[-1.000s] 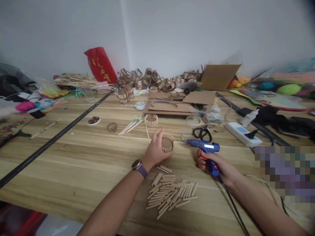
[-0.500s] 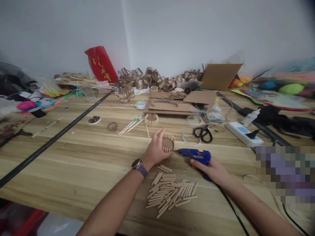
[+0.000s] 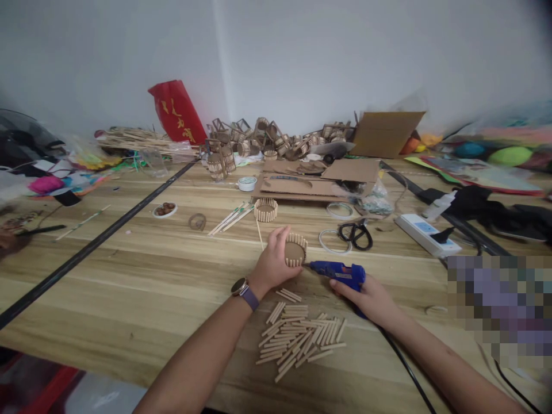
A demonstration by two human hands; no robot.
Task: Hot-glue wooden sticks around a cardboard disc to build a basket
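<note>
My left hand [image 3: 276, 259] curls around the left side of a small round basket [image 3: 295, 252] with a cardboard base and a ring of short upright wooden sticks. In my right hand [image 3: 362, 294] is a blue hot glue gun [image 3: 338, 272], its nozzle at the basket's lower right edge. Nearer to me lies a pile of short wooden sticks [image 3: 297, 339]. A second stick ring [image 3: 265, 210] stands just beyond my left hand, and a thin long stick [image 3: 259, 234] lies beside it.
Black scissors [image 3: 356, 236] and a white ring [image 3: 334, 242] lie to the right, near a white power strip [image 3: 426, 234]. Cardboard sheets [image 3: 302, 187] and many finished stick pieces [image 3: 259, 138] stand at the back. A small bowl of brown items [image 3: 165, 210] sits left.
The glue gun in my right hand has shifted slightly left, its nozzle closer against the basket. My left hand has stayed in place. At the far left edge, another person's hand has moved.
</note>
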